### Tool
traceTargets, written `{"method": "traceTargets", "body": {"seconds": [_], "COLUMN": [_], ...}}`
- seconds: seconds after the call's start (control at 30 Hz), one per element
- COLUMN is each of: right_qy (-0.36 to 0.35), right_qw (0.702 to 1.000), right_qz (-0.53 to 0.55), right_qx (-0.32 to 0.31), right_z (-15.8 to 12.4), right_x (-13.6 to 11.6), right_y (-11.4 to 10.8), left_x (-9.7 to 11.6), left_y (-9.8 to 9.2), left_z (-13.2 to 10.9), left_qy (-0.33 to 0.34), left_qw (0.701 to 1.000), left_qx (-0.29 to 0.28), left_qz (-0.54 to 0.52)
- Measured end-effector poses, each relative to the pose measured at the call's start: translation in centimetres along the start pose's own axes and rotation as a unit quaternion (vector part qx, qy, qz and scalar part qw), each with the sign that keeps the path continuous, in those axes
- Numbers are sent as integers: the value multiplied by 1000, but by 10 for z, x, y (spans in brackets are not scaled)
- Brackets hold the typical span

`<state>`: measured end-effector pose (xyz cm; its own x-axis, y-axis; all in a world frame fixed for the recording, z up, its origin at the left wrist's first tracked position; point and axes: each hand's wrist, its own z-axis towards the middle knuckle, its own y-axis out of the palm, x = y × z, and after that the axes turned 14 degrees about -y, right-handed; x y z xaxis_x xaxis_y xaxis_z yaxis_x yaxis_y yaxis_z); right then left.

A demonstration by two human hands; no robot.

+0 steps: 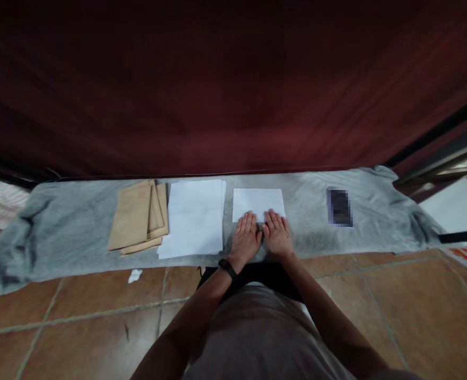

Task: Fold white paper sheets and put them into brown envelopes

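Observation:
A white sheet of paper (257, 199), smaller than the sheets beside it and perhaps folded, lies flat on the grey cloth in front of me. My left hand (246, 237) rests on its near left part, fingers stretched out and pointing away from me. Close beside it, my right hand (277, 232) lies flat on the near right part of the same paper. The thumbs almost meet at the near edge, which the hands partly cover. Neither hand grips anything. To the left is a stack of larger white paper sheets (196, 219).
Several brown envelopes (132, 219) are piled left of the white stack. A dark phone-like object (339, 207), its face blurred, lies on the right. The grey cloth (78, 227) covers a long narrow surface backed by a dark red curtain (233, 105). A white scrap (135, 275) lies on the floor.

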<state>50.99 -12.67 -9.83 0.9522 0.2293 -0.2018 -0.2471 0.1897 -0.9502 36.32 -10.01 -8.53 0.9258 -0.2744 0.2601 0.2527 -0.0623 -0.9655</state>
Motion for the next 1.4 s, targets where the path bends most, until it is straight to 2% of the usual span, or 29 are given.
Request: {"method": "traceTargets", "body": {"seconds": [0.13,0.4,0.53,0.7,0.77,0.93,1.1,1.23,1.4], "right_qy": [39,75,63,-38,-57,-44,7,14,6], "right_qw": [999,996,997,999,998,999,1000,999,999], "right_qz": [-19,-46,-38,8,19,7,-17,-27,-40], "right_qx": [24,27,34,11,-3,-9,14,31,34], "right_z": [-6,-8,-2,20,27,28,21,18,17], "right_x": [2,1,2,3,5,14,22,23,21], "right_y": [5,3,-3,-9,-7,1,3,2,2], "left_x": [3,4,6,9,10,12,7,3,17], "left_y": [3,4,0,-3,-4,-5,-3,-4,-5], "left_z": [-3,-3,-2,-2,-2,-1,-3,-2,23], "left_qy": [-12,-9,-7,-1,0,-5,-11,-16,-8], "left_qw": [1000,999,999,999,998,998,999,999,1000], "left_qx": [5,12,8,0,-2,-5,-1,17,24], "left_qz": [2,36,43,55,58,57,42,27,16]}}
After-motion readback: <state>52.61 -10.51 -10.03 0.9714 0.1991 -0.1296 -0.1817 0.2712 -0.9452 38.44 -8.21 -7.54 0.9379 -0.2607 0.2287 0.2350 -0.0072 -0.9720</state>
